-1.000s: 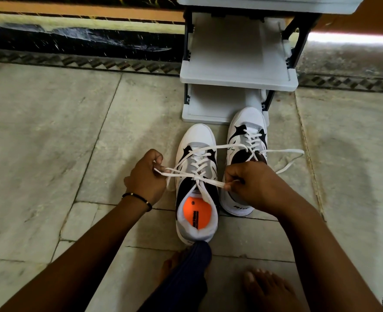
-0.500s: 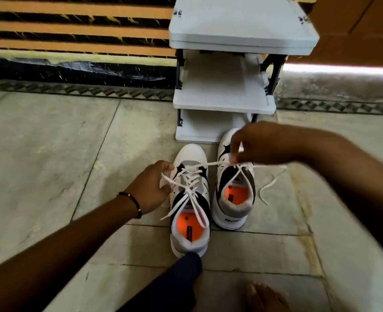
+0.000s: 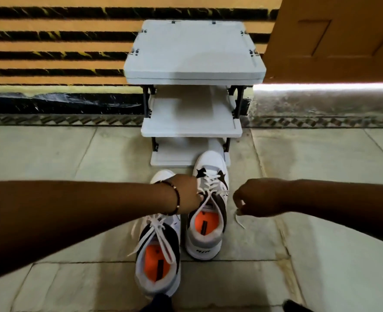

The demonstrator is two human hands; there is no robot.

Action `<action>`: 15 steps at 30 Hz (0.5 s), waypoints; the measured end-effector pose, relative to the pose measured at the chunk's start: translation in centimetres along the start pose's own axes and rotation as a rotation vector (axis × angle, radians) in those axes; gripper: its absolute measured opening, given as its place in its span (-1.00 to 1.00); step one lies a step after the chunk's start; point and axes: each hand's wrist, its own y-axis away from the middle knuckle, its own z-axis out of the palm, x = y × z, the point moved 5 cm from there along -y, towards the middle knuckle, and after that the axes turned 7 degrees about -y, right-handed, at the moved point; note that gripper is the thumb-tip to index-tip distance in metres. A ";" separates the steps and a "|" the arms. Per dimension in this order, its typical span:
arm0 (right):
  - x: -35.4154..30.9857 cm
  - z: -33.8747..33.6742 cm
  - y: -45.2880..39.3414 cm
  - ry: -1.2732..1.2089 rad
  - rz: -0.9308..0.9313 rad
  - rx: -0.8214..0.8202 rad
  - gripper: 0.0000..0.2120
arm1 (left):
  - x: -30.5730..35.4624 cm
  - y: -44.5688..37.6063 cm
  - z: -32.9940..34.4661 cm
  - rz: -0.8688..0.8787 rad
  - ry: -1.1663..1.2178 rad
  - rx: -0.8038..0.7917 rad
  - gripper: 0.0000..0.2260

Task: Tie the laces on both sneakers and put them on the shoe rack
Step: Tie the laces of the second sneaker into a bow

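Two white and black sneakers with orange insoles stand side by side on the floor. The left sneaker (image 3: 158,262) is nearer to me, its lace crossed and lying loose over the tongue. The right sneaker (image 3: 209,212) sits farther forward, its toe at the white shoe rack (image 3: 191,129). My left hand (image 3: 186,194) reaches across the left sneaker and pinches one lace end of the right sneaker at its left side. My right hand (image 3: 257,200) is fisted to the right of that shoe, holding the other lace end (image 3: 239,219), which dangles below it.
The shoe rack has three white shelves on black posts and stands against a striped orange and black wall. An orange door (image 3: 334,37) is at the upper right. The floor is pale stone tile. A dark trouser leg (image 3: 156,304) and a foot show at the bottom edge.
Both hands left the left sneaker's lace and moved to the right sneaker's lace ends, now pulled apart to either side. The camera tilted up, showing more of the rack.
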 end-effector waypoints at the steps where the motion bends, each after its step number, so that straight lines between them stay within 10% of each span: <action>1: 0.5 0.6 -0.8 -0.070 0.020 0.019 -0.61 | -0.2 -0.9 1.3 -0.010 0.005 -0.045 -0.71; 9: 1.4 2.3 -4.8 -1.272 0.158 0.373 -0.84 | -1.9 -2.2 4.9 0.075 0.101 0.006 -0.34; 15: -0.9 0.5 -4.9 -1.476 0.024 0.349 -0.88 | -0.7 -0.1 3.6 0.117 0.141 0.253 -0.37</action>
